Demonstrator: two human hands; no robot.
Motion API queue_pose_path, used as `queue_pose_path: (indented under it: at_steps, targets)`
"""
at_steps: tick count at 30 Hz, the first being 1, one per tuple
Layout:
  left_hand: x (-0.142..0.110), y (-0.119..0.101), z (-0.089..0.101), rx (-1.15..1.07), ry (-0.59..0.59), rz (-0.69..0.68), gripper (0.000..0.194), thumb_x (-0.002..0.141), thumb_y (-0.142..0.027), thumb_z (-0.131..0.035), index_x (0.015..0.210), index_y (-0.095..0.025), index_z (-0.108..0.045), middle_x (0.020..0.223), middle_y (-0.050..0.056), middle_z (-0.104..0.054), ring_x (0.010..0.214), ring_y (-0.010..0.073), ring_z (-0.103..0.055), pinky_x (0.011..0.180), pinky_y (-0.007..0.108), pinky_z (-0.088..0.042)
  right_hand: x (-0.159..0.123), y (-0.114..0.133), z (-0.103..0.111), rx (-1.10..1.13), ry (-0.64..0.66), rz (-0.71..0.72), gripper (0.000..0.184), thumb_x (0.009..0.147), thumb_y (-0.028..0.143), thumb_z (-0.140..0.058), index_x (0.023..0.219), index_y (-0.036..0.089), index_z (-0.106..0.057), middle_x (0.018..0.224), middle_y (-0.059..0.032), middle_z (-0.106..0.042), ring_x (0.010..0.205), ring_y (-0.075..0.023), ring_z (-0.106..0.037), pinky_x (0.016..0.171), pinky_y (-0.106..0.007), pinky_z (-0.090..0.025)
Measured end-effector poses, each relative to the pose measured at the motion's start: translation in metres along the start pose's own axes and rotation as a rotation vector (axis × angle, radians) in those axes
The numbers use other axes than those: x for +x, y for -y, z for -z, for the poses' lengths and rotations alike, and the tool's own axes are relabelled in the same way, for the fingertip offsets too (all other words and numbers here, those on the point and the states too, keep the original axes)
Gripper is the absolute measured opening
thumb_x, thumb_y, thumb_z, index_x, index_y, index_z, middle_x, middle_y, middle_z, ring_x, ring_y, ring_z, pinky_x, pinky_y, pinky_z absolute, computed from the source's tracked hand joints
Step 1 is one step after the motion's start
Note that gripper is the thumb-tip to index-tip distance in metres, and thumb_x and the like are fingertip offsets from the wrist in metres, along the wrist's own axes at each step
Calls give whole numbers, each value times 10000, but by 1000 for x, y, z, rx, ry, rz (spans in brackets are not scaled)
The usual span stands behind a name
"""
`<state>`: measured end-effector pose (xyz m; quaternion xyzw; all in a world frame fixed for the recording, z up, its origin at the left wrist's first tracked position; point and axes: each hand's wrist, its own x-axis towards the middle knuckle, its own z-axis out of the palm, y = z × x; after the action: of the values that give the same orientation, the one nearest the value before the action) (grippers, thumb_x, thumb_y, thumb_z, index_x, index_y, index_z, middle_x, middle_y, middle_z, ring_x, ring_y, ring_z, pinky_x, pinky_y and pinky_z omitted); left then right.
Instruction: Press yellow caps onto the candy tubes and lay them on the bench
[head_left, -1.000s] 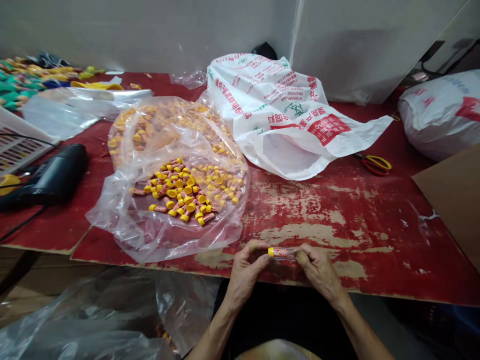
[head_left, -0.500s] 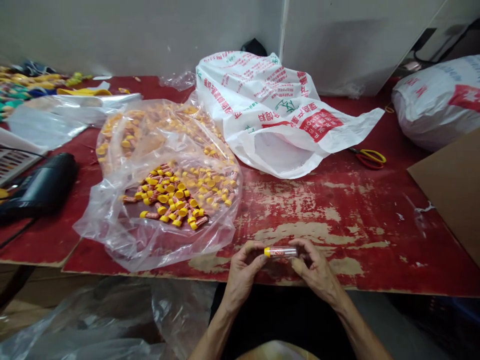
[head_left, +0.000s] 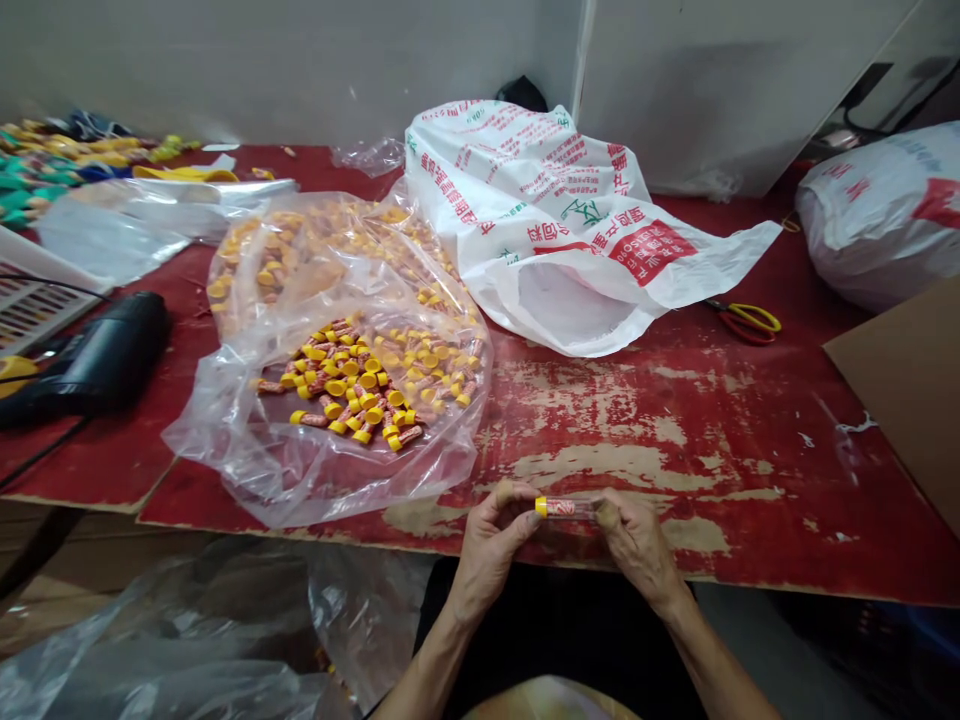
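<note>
A small clear tube [head_left: 564, 508] with a yellow cap and red-and-white contents lies level between my two hands, over the table's front edge. My left hand [head_left: 491, 540] pinches its capped end between thumb and fingers. At the clear end, my right hand [head_left: 636, 540] closes its thumb and fingertips on the tube. To the left, an open clear plastic bag [head_left: 225, 450] holds a heap of similar yellow-capped tubes [head_left: 349, 385], with more visible through its film.
A white printed sack [head_left: 525, 200] lies open behind. Scissors with red and yellow handles [head_left: 750, 320] rest to its right. A cardboard box [head_left: 907, 370] and a full sack [head_left: 885, 210] stand right. A black hair-dryer-like tool [head_left: 112, 350] and white basket [head_left: 37, 285] are left.
My right hand's fingers have shifted and curled closer around the tube's clear end. The contents now sit nearer the cap. The whole view has moved slightly.
</note>
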<state>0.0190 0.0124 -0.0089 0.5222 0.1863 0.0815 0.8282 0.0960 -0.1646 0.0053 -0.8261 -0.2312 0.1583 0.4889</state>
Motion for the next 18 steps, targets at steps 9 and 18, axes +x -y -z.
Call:
queue_pose_path:
  at_steps: [9, 18]
  targets:
    - [-3, -6, -2, 29, -25, 5, 176, 690, -267, -750, 841, -190, -702, 805, 2, -599, 744, 123, -530, 683, 202, -437, 0, 5, 2, -19, 30, 59, 357, 922, 427, -391, 770, 184, -603, 613, 2, -560, 572, -143, -526, 539, -236, -384]
    - [-4, -3, 0, -13, -27, 34, 170, 706, -248, -743, 861, -198, -695, 829, -5, -618, 721, 102, -534, 666, 185, -439, 2, 7, -1, -28, 15, 23, 335, 892, 457, -443, 822, 175, -609, 668, -11, -600, 589, -140, -536, 538, -231, -390]
